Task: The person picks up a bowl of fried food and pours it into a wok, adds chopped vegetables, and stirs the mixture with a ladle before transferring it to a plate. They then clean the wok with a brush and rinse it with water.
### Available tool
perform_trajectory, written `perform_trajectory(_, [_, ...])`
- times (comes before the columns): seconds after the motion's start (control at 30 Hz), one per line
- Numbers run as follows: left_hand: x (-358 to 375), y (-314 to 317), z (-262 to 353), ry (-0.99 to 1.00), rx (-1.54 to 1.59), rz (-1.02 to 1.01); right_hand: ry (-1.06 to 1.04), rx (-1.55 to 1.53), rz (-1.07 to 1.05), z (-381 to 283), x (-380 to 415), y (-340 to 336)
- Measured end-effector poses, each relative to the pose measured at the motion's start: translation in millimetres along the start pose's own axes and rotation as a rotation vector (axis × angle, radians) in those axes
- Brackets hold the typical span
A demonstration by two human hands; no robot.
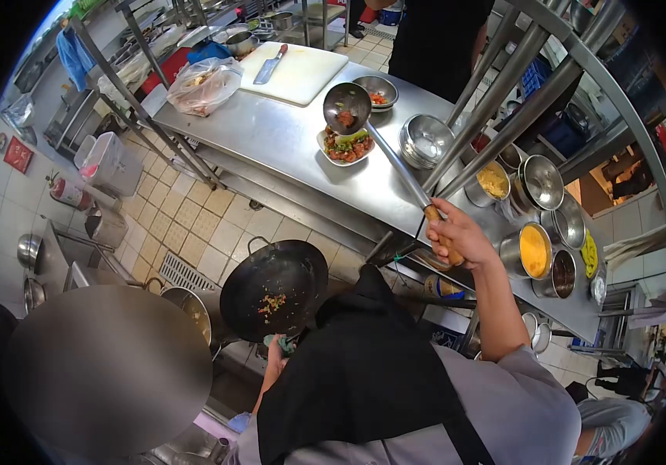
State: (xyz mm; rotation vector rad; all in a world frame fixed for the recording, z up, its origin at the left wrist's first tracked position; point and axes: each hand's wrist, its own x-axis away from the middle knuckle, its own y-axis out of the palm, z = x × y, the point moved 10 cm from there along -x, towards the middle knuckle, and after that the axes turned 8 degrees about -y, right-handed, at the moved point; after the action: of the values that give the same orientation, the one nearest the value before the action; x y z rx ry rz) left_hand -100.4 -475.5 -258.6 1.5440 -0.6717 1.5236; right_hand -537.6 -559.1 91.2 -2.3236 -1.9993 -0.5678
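Note:
My right hand is wrapped round the wooden handle of a long steel ladle. The ladle's bowl, with a little food in it, is over the far side of a white bowl filled with red and green food. Lower down, my left hand grips the near side of a black wok through a green cloth; the fingers are partly hidden. Small bits of cooked food lie in the wok. The wok is tilted and apart from the steel counter.
On the counter are a white cutting board with a knife, a plastic bag of food and stacked metal bowls. Steel posts rise on the right, near pots of ingredients. A person in black stands across the counter.

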Motion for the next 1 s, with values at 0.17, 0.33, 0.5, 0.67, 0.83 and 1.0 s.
perform_trajectory(0.17, [-4.9, 4.8, 2.9, -0.034, 0.029, -0.007, -0.013, -0.054, 0.145, 19.2, -3.7, -14.7])
perform_trajectory(0.33, [18.6, 6.8, 7.9, -0.018, 0.01, 0.093, -0.015, 0.029, 0.138, 23.7, -8.1, -24.5])
perform_trajectory(0.5, [37.4, 14.9, 19.9, 0.022, 0.134, -0.047, -0.178, 0.792, 0.254, 13.9, -3.1, -44.9])
perform_trajectory(0.67, [86.9, 27.3, 46.2, 0.13, 0.118, -0.205, -0.407, 0.878, 0.19, 35.8, 18.7, -26.9])
perform_trajectory(0.83, [114.4, 68.3, 98.7, 0.386, 0.288, -0.253, -0.254, 0.747, -0.095, 106.7, -14.4, 10.5])
perform_trajectory(1.0, [156.2, 162.3, 140.1, 0.49, 0.326, -0.47, -0.576, 0.844, -0.39, 165.6, -82.6, 63.5])
